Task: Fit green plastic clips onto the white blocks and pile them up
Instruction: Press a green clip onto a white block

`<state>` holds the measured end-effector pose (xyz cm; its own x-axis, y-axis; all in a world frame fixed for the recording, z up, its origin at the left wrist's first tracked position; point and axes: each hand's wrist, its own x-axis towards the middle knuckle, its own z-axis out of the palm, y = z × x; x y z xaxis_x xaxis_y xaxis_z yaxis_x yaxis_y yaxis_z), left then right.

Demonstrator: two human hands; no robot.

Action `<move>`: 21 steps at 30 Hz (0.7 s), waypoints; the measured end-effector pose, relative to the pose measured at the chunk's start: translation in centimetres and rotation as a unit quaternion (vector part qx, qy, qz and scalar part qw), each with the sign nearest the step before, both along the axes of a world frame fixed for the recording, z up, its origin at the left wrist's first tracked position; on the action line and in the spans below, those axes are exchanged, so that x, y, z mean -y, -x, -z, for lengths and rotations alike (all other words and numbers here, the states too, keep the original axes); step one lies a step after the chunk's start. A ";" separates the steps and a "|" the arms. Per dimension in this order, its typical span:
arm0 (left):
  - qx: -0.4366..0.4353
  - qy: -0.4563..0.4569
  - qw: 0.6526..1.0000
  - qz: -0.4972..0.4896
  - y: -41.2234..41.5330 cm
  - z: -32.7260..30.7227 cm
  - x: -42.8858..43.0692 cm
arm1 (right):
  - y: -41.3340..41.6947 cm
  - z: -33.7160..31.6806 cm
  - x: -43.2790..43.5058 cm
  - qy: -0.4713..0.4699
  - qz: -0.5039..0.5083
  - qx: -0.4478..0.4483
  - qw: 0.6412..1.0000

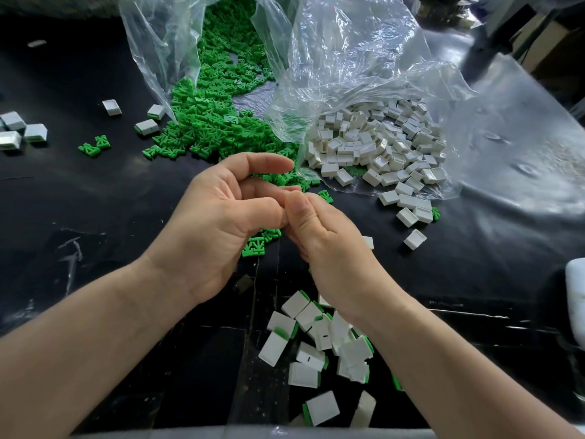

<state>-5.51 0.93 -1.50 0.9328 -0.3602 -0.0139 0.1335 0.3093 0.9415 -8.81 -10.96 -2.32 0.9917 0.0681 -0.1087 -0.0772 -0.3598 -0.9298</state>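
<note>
Black table (95, 217), two clear bags lying open at the back. In the left bag (152, 42), green clips (221, 99) by the hundred, spilling toward centre. In the right bag (364, 58), white blocks (380, 144), too many to count, several spilled at its mouth.

Mid-table, left hand (215, 229) and right hand (329, 248) touching at the thumbs, fingers curled. Anything pinched between them hidden; grip impossible to tell. Both blocking sight of some clips beneath and part of the near pile (313, 346).

Near pile: about a dozen blocks with green fitted. Far left: at least three clustered blocks (34, 133), three stray blocks (146, 126), two loose clips (95, 147). Right edge: one white object (574, 305), cut off.
</note>
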 end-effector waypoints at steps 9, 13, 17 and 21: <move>-0.016 0.016 1.000 0.005 0.1 -0.1 0.1 | -0.1 0.4 0.1 0.007 0.006 0.004 1.000; -0.019 0.008 1.000 0.010 0.1 -0.1 0.0 | -0.1 0.2 0.4 -0.020 -0.009 0.000 1.000; -0.021 -0.004 1.000 0.012 0.0 -0.1 -0.3 | -0.1 -0.2 0.7 -0.024 -0.019 -0.005 1.000; -0.012 -0.025 1.000 -0.006 -0.2 -0.2 -0.3 | -0.6 -0.9 1.8 0.058 -0.014 0.012 0.998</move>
<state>-5.30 1.24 -1.35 0.9363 -0.3468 -0.0552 0.1536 0.2631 0.9525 -8.17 -12.77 -1.44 0.9921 0.0836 -0.0933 -0.0438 -0.4666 -0.8834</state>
